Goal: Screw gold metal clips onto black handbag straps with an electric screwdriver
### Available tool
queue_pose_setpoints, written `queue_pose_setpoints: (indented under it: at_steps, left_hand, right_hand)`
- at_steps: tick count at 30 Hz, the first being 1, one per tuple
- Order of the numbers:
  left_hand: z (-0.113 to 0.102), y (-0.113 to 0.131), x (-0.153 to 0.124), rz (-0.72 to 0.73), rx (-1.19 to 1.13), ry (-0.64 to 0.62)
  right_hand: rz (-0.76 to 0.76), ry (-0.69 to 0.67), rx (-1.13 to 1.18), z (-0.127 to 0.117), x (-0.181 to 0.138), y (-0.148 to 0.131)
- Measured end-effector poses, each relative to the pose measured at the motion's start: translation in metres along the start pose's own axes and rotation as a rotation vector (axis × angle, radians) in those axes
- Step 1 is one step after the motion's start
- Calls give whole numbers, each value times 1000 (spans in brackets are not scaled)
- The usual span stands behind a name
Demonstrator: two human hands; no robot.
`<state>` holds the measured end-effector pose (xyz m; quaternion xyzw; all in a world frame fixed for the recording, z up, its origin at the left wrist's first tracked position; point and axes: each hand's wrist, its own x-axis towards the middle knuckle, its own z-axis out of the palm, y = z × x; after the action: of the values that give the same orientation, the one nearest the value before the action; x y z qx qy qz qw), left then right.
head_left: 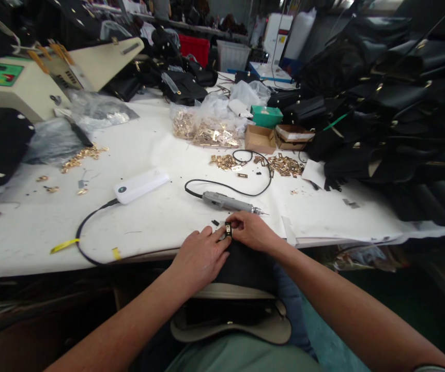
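A black bag (245, 268) with a pale beige lining lies across my lap, its far end against the table edge. Its mouth gapes toward me. At that far end sits a small gold-coloured metal clasp plate (228, 227). My left hand (202, 256) lies on the bag from the left, its fingers closed on the bag's edge beside the plate. From the right, my right hand (252, 231) pinches at the plate with thumb and fingertips. What lies beneath the fingertips is hidden. A grey electric screwdriver (228, 201) rests on the table just beyond my hands.
A white power bank (140, 187) with a black cable lies left on the white table (160, 217). Gold fittings (284, 165) are heaped farther back, near bagged fittings (216, 133) and a cardboard box (260, 139). Black bags (412, 108) pile up at right; a beige machine (20, 88) stands left.
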<state>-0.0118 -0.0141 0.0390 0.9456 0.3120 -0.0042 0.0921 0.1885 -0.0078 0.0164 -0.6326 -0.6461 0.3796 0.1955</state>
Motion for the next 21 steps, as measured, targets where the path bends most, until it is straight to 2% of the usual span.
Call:
queue_pose_setpoints:
  at_steps: [7, 10, 13, 18, 21]
  left_hand:
    - [-1, 6, -2, -54, 1, 16]
    - [4, 8, -2, -70, -6, 87]
    - [17, 6, -3, -48, 16, 202]
    - [41, -9, -1, 84, 138, 416]
    - [49, -19, 1, 143, 189, 493]
  right_hand:
    - [-111, 77, -32, 5, -3, 5]
    - [-200, 123, -34, 9, -9, 7]
    - [-265, 243, 5, 6, -21, 8]
    - [-242, 469, 52, -25, -33, 20]
    - [-102, 585, -7, -58, -28, 44]
